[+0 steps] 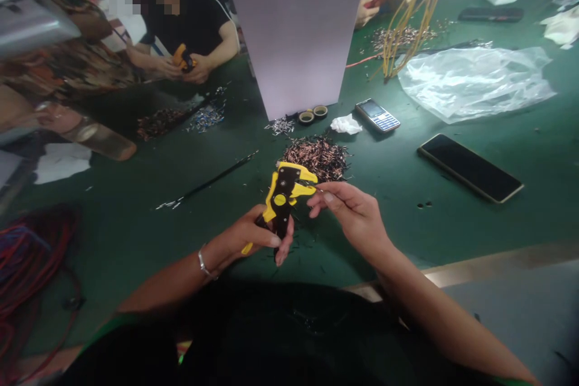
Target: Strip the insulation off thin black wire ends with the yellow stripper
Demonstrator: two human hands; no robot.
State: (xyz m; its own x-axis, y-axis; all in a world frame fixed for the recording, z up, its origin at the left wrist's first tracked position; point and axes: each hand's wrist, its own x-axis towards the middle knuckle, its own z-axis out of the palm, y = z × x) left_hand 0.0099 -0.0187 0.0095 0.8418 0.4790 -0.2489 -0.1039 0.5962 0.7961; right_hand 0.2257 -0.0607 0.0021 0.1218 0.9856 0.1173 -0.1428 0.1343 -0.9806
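My left hand [265, 234] is wrapped round the handles of a yellow and black wire stripper [283, 199], whose jaws point to the right. Close by those jaws, my right hand [350, 208] pinches a thin wire [319, 191] between thumb and fingers; the wire is small and its far end is hidden at the jaws. Just beyond the tool lies a heap of short copper and black wire pieces [323, 155]. A thin bundle of black wires [217, 179] with bare ends rests on the green table [389, 169] to the left.
A tall pale panel [301, 30] stands ahead, with tape rolls [313, 114] at its foot. Phones [470, 167] and a plastic bag [479, 81] lie right. Red cables [34, 259] and a bottle [102, 137] are left. Other people's hands [185, 66] work across the table.
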